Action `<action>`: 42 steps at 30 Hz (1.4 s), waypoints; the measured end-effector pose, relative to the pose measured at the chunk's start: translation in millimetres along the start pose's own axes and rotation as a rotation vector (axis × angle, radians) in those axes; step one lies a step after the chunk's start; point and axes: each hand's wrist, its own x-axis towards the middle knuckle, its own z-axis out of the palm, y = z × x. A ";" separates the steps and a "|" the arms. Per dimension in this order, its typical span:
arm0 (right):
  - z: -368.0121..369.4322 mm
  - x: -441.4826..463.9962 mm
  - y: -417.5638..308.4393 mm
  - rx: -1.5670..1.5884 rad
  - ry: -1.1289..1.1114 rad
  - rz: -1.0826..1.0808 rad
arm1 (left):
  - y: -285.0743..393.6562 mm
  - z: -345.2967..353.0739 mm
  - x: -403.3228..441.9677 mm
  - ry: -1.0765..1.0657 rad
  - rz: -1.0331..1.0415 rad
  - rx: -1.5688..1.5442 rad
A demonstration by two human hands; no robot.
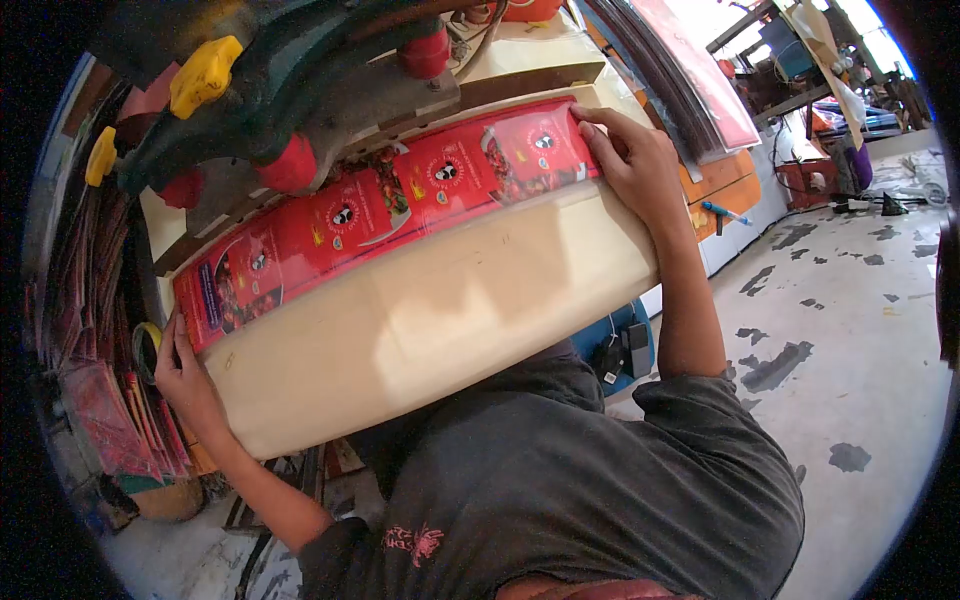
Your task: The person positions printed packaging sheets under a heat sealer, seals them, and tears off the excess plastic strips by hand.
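Observation:
A long strip of glossy red printed packaging film [372, 215], with repeated round logos and food pictures, lies across a cream-coloured board [450, 290] with a rounded front edge. My right hand [640, 165] holds the strip's far right end, thumb and fingers closed at its corner. At the opposite end my left hand [180, 375] grips the lower left corner, fingers pressed together at the edge. The strip's back edge runs close along a bar under a dark green machine [300, 90].
Yellow knobs [205, 75] and red cylinders [288, 165] are on the machine. Stacked red film [120, 400] stands at left beside a tape roll [147, 350]. A blue pen [726, 212] rests on an orange surface at right. Below is a blue stool [645, 345] holding black adapters.

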 end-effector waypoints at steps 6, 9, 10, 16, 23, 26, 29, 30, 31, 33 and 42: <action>-11.5 2.5 -4.3 0.097 -0.153 0.068 | -11.3 -1.0 -0.1 0.003 0.002 0.017; -4.4 6.0 2.7 -0.001 -0.070 -0.115 | -9.8 -1.1 -2.2 -0.003 0.004 0.017; -5.3 7.3 1.3 -0.056 -0.100 -0.131 | -12.1 -1.4 -2.1 -0.001 0.002 0.019; -0.8 7.7 -4.3 -0.142 -0.132 -0.107 | -19.6 -1.2 0.1 -0.010 0.031 0.032; -5.4 -5.6 -17.3 0.075 -0.021 0.142 | -14.7 2.1 -3.6 -0.007 0.003 0.046; 2.4 -3.7 -4.9 0.044 0.035 0.029 | -9.1 4.7 -3.4 0.001 0.012 0.040; 11.2 -3.1 2.2 0.015 0.115 -0.048 | -6.9 5.5 -5.5 0.000 0.013 0.045; 10.8 -3.2 1.8 0.015 0.114 -0.048 | -6.5 5.6 -5.9 -0.001 0.010 0.037; 9.4 -3.0 1.0 0.010 0.080 -0.011 | -4.9 5.2 -6.1 -0.001 0.009 0.037; 7.4 -2.4 -0.8 0.004 0.042 0.021 | -2.2 4.2 -6.4 -0.004 0.011 0.097; 6.7 -2.2 -6.0 0.069 0.064 0.029 | -6.7 2.9 -1.9 -0.028 0.033 0.064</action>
